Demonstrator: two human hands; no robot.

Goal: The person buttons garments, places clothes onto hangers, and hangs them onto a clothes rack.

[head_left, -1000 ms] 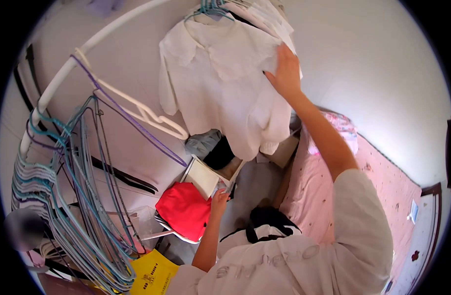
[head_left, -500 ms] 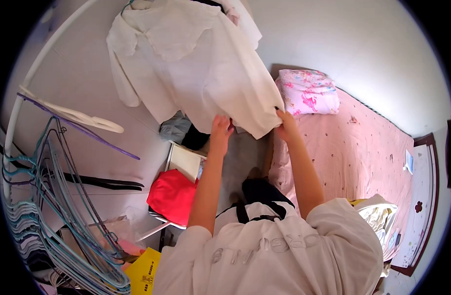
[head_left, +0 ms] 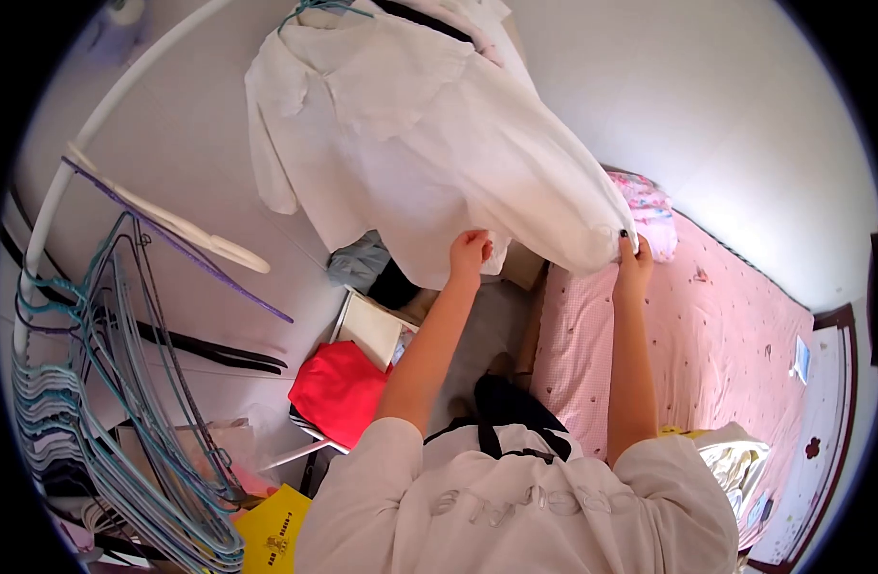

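Observation:
A white blouse (head_left: 410, 143) with a wide collar hangs from a teal hanger (head_left: 329, 8) at the top of the view. My right hand (head_left: 632, 260) pinches the cuff of one sleeve and holds it stretched out to the right, over the bed. Lower down, my left hand (head_left: 470, 253) is closed at the blouse's bottom edge, its fingers curled against the cloth; the exact grip is partly hidden. The other sleeve hangs loose on the left.
Many hangers (head_left: 123, 402) crowd the curved white rail (head_left: 104, 110) at left. A red cloth (head_left: 339, 392) lies below my left arm. The bed (head_left: 716, 335) with pink bedding is at right, a folded floral quilt (head_left: 654, 225) on it. Lower left is a yellow bag (head_left: 272, 536).
My right hand has drawn the sleeve out to the right, so it now covers part of the floral quilt. My left hand has curled closed at the hem. The view has shifted slightly.

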